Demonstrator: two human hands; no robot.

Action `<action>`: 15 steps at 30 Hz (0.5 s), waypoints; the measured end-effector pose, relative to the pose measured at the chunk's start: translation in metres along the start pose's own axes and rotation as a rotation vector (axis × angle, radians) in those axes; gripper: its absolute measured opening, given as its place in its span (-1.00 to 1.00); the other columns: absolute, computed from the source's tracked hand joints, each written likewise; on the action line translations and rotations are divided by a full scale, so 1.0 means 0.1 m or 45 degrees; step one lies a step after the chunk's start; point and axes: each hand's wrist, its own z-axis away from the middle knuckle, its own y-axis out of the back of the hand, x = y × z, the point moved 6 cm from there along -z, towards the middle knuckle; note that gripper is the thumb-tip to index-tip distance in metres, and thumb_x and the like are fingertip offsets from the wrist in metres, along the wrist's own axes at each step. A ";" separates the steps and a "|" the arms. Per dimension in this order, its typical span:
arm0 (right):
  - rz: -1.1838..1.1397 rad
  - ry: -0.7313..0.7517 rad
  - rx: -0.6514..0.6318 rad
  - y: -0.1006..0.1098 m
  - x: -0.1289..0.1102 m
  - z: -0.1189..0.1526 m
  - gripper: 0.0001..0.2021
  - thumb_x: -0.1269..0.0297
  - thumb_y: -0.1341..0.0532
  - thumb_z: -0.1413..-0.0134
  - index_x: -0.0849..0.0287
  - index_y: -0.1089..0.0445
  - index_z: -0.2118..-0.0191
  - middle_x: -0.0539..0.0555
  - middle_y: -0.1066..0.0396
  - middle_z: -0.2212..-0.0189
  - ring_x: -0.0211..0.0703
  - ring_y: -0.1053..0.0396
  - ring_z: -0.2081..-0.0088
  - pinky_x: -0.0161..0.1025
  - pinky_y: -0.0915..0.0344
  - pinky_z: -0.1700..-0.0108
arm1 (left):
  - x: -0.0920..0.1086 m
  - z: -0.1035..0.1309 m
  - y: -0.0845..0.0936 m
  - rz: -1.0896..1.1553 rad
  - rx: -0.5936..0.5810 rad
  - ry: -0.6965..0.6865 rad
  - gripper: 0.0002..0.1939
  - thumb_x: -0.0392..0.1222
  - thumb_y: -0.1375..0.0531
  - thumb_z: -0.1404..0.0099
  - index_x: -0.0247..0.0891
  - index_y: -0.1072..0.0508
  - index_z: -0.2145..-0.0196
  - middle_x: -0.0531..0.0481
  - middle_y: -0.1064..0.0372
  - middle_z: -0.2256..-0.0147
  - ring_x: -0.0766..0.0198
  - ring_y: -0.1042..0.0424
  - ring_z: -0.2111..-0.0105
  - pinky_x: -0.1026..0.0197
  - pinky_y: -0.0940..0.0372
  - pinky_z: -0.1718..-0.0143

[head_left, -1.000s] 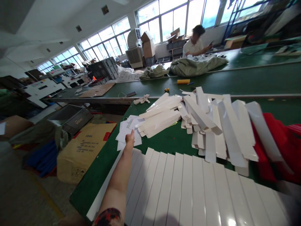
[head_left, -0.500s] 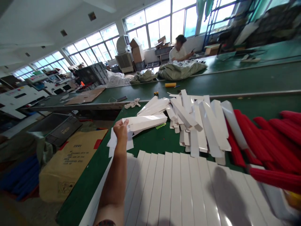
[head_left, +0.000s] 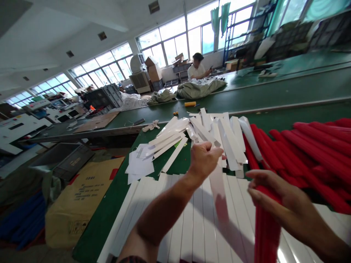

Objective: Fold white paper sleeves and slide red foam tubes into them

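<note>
My left hand (head_left: 204,159) is closed in a pinch over the row of boxes, gripping the upper end of a slim white box (head_left: 218,190) that hangs down, smeared by motion. At the right, my right hand (head_left: 282,208) wraps round a long red roll (head_left: 267,230), held upright with its top end between thumb and fingers. Below both hands, a row of long narrow white boxes (head_left: 175,219) lies side by side. A heap of loose white boxes (head_left: 230,142) sits just beyond my left hand.
Many red rolls (head_left: 315,153) are piled at the right. White paper sheets (head_left: 139,162) and a glove (head_left: 150,126) lie toward the table's left edge. A brown sack (head_left: 85,197) stands beside the green table (head_left: 101,212). Across the conveyor (head_left: 263,91), a person (head_left: 196,69) sits.
My left hand has moved right from the papers and flat white boxes to the middle, now holding a slim white box. My right hand has come into view with a red roll.
</note>
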 end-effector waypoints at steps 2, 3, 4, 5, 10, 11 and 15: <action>-0.004 0.004 -0.144 -0.23 -0.05 -0.01 -0.45 -0.01 -0.32 0.04 0.10 -0.33 -0.07 -0.03 -0.45 0.49 -0.13 -0.43 0.49 -0.25 -0.37 0.46 | -0.26 0.00 -0.24 0.326 0.041 0.153 -0.89 -0.19 -0.20 0.03 -0.29 -0.40 0.56 0.04 -0.35 0.62 0.37 -0.27 0.66 0.33 -0.08 0.60; 0.016 0.004 -0.176 -0.31 -0.06 -0.01 -0.39 0.01 -0.35 0.10 0.15 -0.33 -0.09 -0.05 -0.43 0.52 -0.14 -0.40 0.52 -0.26 -0.36 0.48 | -0.33 0.01 -0.32 0.468 0.066 0.175 -0.86 -0.17 -0.22 0.01 -0.29 -0.36 0.55 0.05 -0.33 0.62 0.39 -0.24 0.66 0.33 -0.08 0.60; 0.043 0.003 -0.172 -0.35 -0.05 -0.01 -0.37 0.01 -0.36 0.12 0.19 -0.35 -0.08 -0.05 -0.41 0.55 -0.14 -0.39 0.54 -0.25 -0.35 0.48 | -0.37 0.03 -0.37 0.582 0.072 0.163 -0.81 -0.12 -0.24 -0.03 -0.29 -0.34 0.53 0.06 -0.33 0.60 0.41 -0.23 0.65 0.34 -0.11 0.58; 0.070 0.002 -0.133 -0.37 -0.03 -0.01 -0.40 0.00 -0.36 0.12 0.22 -0.39 -0.04 -0.05 -0.40 0.57 -0.14 -0.38 0.54 -0.24 -0.36 0.46 | -0.38 0.05 -0.41 0.664 0.046 0.120 -0.74 -0.04 -0.26 -0.07 -0.29 -0.33 0.50 0.05 -0.35 0.55 0.42 -0.25 0.61 0.34 -0.15 0.54; 0.031 0.033 -0.046 -0.33 0.06 -0.02 -0.60 0.04 -0.28 -0.01 0.18 -0.47 0.07 0.06 -0.51 0.42 -0.09 -0.47 0.40 -0.21 -0.41 0.30 | -0.44 0.25 -0.49 0.486 -0.490 -0.225 -0.11 0.10 -0.52 0.19 -0.24 -0.26 -0.02 -0.14 -0.40 0.08 0.18 -0.44 0.17 0.18 -0.34 0.14; 0.000 0.025 -0.072 -0.33 0.07 -0.03 -0.62 0.07 -0.25 -0.03 0.17 -0.48 0.08 0.06 -0.52 0.40 -0.10 -0.47 0.39 -0.22 -0.40 0.31 | -0.47 0.28 -0.48 0.414 -0.555 -0.271 0.06 0.06 -0.56 0.26 -0.20 -0.17 -0.13 -0.18 -0.35 0.00 0.11 -0.42 0.08 0.12 -0.35 0.07; -0.096 -0.135 -0.165 -0.15 0.10 -0.05 -0.62 0.00 -0.25 -0.03 0.18 -0.50 0.14 0.03 -0.48 0.50 -0.17 -0.40 0.50 -0.27 -0.35 0.43 | -0.59 0.30 -0.41 0.273 -0.462 -0.290 0.39 0.18 -0.53 0.27 -0.14 0.16 -0.35 -0.21 -0.31 -0.04 0.01 -0.39 -0.02 -0.06 -0.31 -0.08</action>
